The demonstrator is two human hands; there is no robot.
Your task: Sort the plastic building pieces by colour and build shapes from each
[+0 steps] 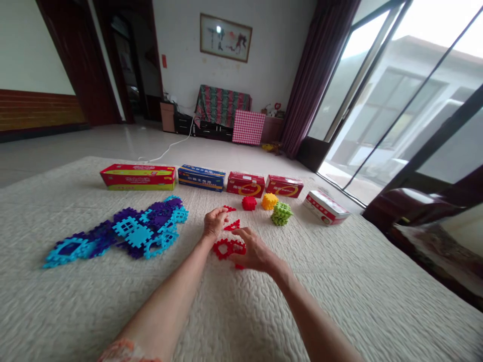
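A cream quilted cover with a wavy stitched texture carries everything here. Across its far part stand 4 boxes in a row: a red-and-lime box, a blue box and 2 dark red boxes; a white-and-red box sits to their right, turned at an angle. On the left sprawls a heap of purple and light blue toothed pieces. In front of the dark red boxes rest 3 chunky blocks, a red block, a yellow block and a green block. Flat red pieces, partly hidden, lie near the middle.
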